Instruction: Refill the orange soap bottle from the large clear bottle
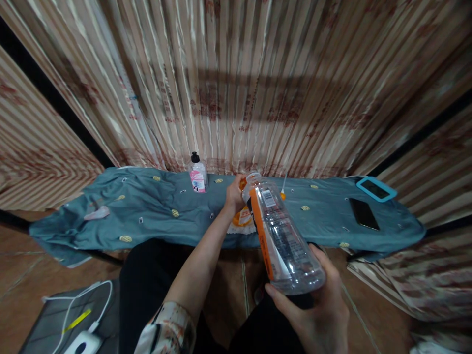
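Head view, clear bottle: we see the clear bottle [283, 236] with its orange-and-white label held up in front of the tabletop [155, 201], tilted, its neck leaning away and to the left, its base towards us.
Right hand: the right hand [324, 300] is clamped around the bottle's base, thumb on one side and fingers on the other; we judge that this bears the weight and keeps the tilt steady.
Left hand: the left hand [233, 196] is beside the neck, its fingers closed on a small orange piece [242, 183]; we cannot tell whether they also touch the neck. Being so close to the mouth, it seems well placed for fine handling there.
Orange-and-white item: below the neck we find an orange-and-white item [242, 218], partly hidden by the bottle and left hand.
Left side: a pump bottle [198, 174] stands upright; farther left lies a pale, limp item [97, 213].
Right side: we note an orange-tipped object [283, 194] just behind the bottle, then a dark phone [364, 213] near a blue-framed device [376, 189].
In the way: the bottle blocks our sight of the tabletop's middle, and the pleated curtain [236, 98] closes off the far side.
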Demonstrator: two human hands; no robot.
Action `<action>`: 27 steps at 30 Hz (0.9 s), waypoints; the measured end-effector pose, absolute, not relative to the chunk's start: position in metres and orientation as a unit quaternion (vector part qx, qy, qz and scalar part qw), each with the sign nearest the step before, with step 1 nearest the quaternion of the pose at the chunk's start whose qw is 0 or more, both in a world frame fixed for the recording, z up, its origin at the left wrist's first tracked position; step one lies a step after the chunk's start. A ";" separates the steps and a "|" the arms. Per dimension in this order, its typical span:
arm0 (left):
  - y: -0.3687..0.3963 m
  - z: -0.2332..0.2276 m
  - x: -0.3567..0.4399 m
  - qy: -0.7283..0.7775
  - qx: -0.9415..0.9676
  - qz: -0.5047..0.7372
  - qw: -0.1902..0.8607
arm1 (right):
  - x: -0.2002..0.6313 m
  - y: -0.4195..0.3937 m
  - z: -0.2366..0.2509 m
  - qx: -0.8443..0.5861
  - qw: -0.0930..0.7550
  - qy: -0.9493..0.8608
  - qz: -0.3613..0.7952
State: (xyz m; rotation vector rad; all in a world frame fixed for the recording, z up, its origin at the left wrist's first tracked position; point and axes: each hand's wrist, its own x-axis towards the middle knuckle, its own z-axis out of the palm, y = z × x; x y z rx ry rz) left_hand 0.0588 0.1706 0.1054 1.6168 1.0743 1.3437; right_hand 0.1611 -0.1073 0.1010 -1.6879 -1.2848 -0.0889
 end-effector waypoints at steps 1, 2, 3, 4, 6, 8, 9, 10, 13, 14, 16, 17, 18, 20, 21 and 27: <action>0.171 0.105 0.059 0.420 0.636 0.526 0.378 | 0.161 -0.107 0.101 -0.691 0.489 -0.531 -0.039; 0.171 0.105 0.059 0.421 0.636 0.526 0.376 | 0.161 -0.107 0.102 -0.688 0.489 -0.535 -0.042; 0.171 0.104 0.059 0.422 0.636 0.526 0.375 | 0.161 -0.107 0.102 -0.686 0.487 -0.539 -0.044; 0.172 0.104 0.059 0.422 0.636 0.526 0.375 | 0.161 -0.107 0.102 -0.684 0.485 -0.543 -0.049; 0.172 0.104 0.059 0.420 0.637 0.525 0.378 | 0.162 -0.107 0.104 -0.683 0.476 -0.550 -0.060; 0.172 0.105 0.059 0.415 0.636 0.525 0.384 | 0.162 -0.107 0.105 -0.685 0.467 -0.555 -0.073; 0.171 0.105 0.059 0.414 0.634 0.525 0.388 | 0.162 -0.107 0.106 -0.685 0.463 -0.557 -0.077; 0.171 0.105 0.059 0.413 0.632 0.526 0.392 | 0.162 -0.107 0.106 -0.686 0.460 -0.558 -0.078; 0.171 0.105 0.059 0.411 0.632 0.525 0.395 | 0.163 -0.107 0.106 -0.684 0.462 -0.560 -0.073; 0.171 0.105 0.060 0.410 0.633 0.525 0.394 | 0.163 -0.107 0.106 -0.684 0.463 -0.560 -0.071; 0.172 0.103 0.060 0.410 0.635 0.524 0.393 | 0.163 -0.108 0.106 -0.683 0.464 -0.559 -0.069; 0.173 0.102 0.060 0.411 0.634 0.523 0.395 | 0.163 -0.108 0.105 -0.684 0.464 -0.559 -0.070; 0.173 0.102 0.061 0.412 0.631 0.523 0.398 | 0.163 -0.108 0.105 -0.686 0.463 -0.557 -0.071; 0.174 0.101 0.061 0.413 0.627 0.522 0.404 | 0.162 -0.108 0.105 -0.687 0.464 -0.555 -0.068; 0.175 0.101 0.061 0.413 0.625 0.522 0.407 | 0.162 -0.108 0.105 -0.686 0.467 -0.555 -0.066; 0.172 0.105 0.059 0.406 0.627 0.523 0.412 | 0.161 -0.109 0.106 -0.683 0.469 -0.555 -0.067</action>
